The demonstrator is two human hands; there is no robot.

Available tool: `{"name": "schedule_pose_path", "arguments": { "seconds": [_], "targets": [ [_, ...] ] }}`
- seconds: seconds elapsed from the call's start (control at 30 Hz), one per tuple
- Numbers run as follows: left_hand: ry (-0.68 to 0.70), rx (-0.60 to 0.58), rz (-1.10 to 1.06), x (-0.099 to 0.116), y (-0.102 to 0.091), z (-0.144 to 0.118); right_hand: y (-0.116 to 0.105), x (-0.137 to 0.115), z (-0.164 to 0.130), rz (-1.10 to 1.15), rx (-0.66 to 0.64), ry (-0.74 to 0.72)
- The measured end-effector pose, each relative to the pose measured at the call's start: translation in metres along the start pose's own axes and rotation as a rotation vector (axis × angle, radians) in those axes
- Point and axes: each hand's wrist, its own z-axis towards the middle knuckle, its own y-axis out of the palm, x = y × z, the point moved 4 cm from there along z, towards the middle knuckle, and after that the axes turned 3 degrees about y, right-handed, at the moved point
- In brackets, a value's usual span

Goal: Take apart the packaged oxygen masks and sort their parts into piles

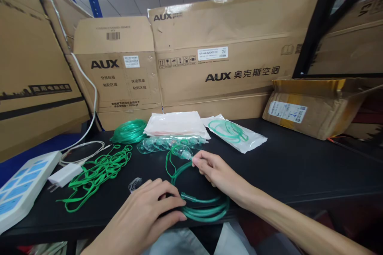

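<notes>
At the table's left edge I note a white power strip (22, 189) with blue panels, and just beside it a white charger plug (64, 174) with its thin white cable (82, 149) looped behind. Next along, a loose heap of green elastic straps (95, 175) lies on the black table (299, 159). Toward the back edge sits a coil of green tubing (129, 131), then a stack of sealed white pouches (175, 124), with a row of clear oxygen masks (167, 143) in front of it.

My left hand (146, 215) rests palm down at the near edge, fingers loosely curled and pressing on the green oxygen tube (206, 211), which is coiled flat just right of the fingertips; I cannot tell whether it is truly pinched. A small wire clip (134, 184) lies just beyond that hand.

My right hand (217, 173) is closed in a fingertip grip on the clear connector (184, 153) of a mask. The tube runs from that connector down toward me and curves into the coil, so its long axis lies roughly front to back between the two hands. The right hand holds the far end; the left is nearer to the coil.

Further right lies a packaged mask (236, 133), and toward the back right corner a taped cardboard parcel (311, 107).
</notes>
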Motion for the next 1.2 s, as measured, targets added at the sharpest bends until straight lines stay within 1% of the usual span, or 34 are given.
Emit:
{"name": "schedule_pose_path", "arguments": {
  "seconds": [0.1,0.17,0.3,0.37,0.5,0.63,0.7,0.77,0.83,0.9,0.97,1.03,1.1,1.2],
  "targets": [
    [-0.049,0.028,-0.074,-0.002,0.004,0.006,0.002,-0.008,-0.001,-0.02,-0.048,0.035],
    [-0.054,0.039,-0.102,0.001,0.005,0.01,0.004,-0.015,-0.002,-0.03,-0.071,0.032],
    [-0.067,-0.01,-0.139,0.007,0.003,0.015,0.006,-0.021,-0.001,-0.014,-0.081,0.003],
    [-0.104,-0.023,-0.141,0.008,0.002,0.018,0.006,-0.021,-0.001,0.004,-0.068,0.007],
    [-0.131,0.003,-0.146,0.009,0.003,0.021,0.003,-0.016,-0.001,0.037,-0.056,0.028],
    [-0.163,0.065,-0.176,0.007,-0.003,0.022,0.002,-0.009,0.0,0.027,-0.068,0.005],
    [-0.214,0.116,-0.234,0.003,-0.011,0.022,0.001,-0.006,0.001,0.015,-0.076,-0.006],
    [-0.316,0.143,-0.314,-0.004,-0.015,0.023,0.002,-0.004,0.001,0.014,-0.089,-0.012],
    [-0.448,0.141,-0.382,-0.012,-0.016,0.027,0.002,-0.005,0.0,0.02,-0.092,-0.02],
    [-0.542,0.119,-0.439,-0.018,-0.014,0.033,0.002,-0.007,-0.001,0.021,-0.097,-0.029],
    [-0.565,0.12,-0.486,-0.021,-0.01,0.043,0.003,-0.01,-0.003,0.024,-0.119,-0.05],
    [-0.557,0.148,-0.533,-0.022,-0.008,0.052,0.004,-0.012,-0.004,0.038,-0.159,-0.087],
    [-0.563,0.203,-0.579,-0.024,-0.006,0.058,0.005,-0.014,-0.005,0.04,-0.192,-0.137],
    [-0.593,0.288,-0.636,-0.026,-0.005,0.064,0.006,-0.016,-0.005,0.015,-0.207,-0.217]
  ]
}}
